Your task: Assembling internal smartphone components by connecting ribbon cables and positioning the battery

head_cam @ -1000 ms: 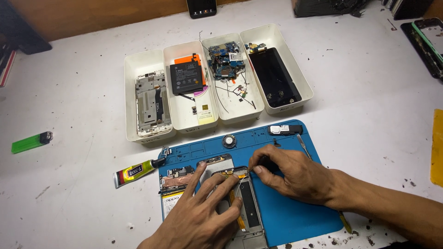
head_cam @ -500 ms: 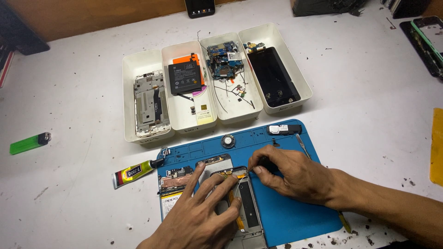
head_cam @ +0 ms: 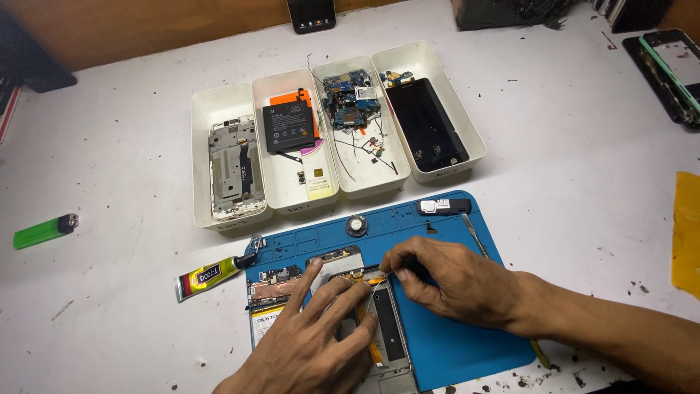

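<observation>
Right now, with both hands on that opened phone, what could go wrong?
The right hand pinches a thin orange ribbon cable on the opened phone; a hard tug might tear it. The left hand presses bare internals, which could bend. The small round silver part sits loose on the blue work mat and could roll away.

An opened phone is worked on with both hands on a blue mat.
The phone is pressed flat by the left hand, while a thin strip is pinched by the right hand. Four white trays of parts are set behind the mat; a glue tube and green lighter lie on the worktop.
</observation>
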